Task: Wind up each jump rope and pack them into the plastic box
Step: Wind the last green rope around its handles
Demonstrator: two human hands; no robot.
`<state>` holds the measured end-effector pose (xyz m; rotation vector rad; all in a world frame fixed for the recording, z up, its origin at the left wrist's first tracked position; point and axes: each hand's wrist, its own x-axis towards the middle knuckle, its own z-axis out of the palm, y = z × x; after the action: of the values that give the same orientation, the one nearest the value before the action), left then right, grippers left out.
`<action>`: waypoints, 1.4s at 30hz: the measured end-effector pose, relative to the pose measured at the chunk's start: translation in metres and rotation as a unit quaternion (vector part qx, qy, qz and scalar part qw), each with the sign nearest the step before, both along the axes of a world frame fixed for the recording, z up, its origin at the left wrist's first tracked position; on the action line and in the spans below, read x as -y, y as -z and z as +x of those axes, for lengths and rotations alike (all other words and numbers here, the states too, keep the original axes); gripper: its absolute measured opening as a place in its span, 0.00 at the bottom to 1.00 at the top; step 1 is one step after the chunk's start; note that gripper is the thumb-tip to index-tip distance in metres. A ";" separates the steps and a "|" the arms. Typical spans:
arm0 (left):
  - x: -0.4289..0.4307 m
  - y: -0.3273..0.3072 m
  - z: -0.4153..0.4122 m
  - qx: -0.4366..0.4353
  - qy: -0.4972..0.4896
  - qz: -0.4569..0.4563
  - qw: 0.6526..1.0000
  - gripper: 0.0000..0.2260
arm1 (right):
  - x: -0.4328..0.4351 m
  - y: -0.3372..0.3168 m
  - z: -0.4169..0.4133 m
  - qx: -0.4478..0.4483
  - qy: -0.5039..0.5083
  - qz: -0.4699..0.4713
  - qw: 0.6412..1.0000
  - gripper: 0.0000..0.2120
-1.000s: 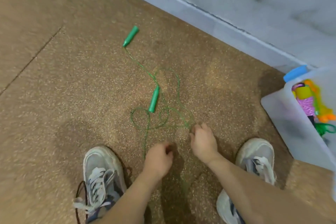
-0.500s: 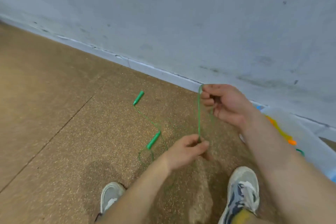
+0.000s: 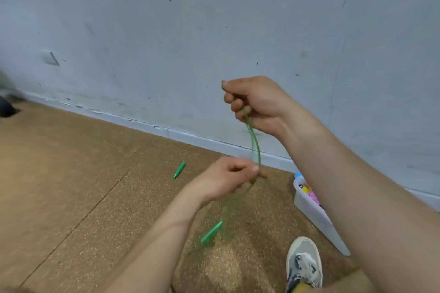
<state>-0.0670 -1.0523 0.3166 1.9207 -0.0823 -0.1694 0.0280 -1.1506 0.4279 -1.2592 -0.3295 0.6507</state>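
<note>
Right hand [image 3: 258,104] had risen higher, gripping green rope [image 3: 254,147]. Left hand [image 3: 228,177] pinched rope lower down. Handles lay on floor [image 3: 71,185].

The thin green jump rope [image 3: 253,147] hangs doubled, with its handles [image 3: 211,233] low. The translucent plastic box [image 3: 309,211] holds colourful items [image 3: 312,197].

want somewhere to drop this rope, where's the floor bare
Bare floor lies left of the far green handle, out to the wall. Crowded: around the near handle under the hanging cord, and between shoe and plastic box.
</note>
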 end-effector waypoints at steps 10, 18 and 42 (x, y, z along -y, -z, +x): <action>-0.035 0.043 -0.077 -0.071 0.014 0.230 0.971 0.17 | 0.036 0.032 0.057 -0.032 0.281 -0.058 0.957 0.07; -0.028 -0.014 -0.036 0.053 -0.210 -0.150 0.965 0.17 | 0.035 0.094 -0.045 0.056 -0.084 -0.162 0.982 0.21; -0.092 -0.026 -0.009 0.058 -0.390 -0.141 0.908 0.17 | 0.003 0.137 -0.084 0.176 -0.185 -0.208 0.944 0.10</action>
<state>-0.0758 -0.9603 0.3428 1.5407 0.5525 0.4719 -0.0562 -1.1535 0.2907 -1.7461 -0.7669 0.8423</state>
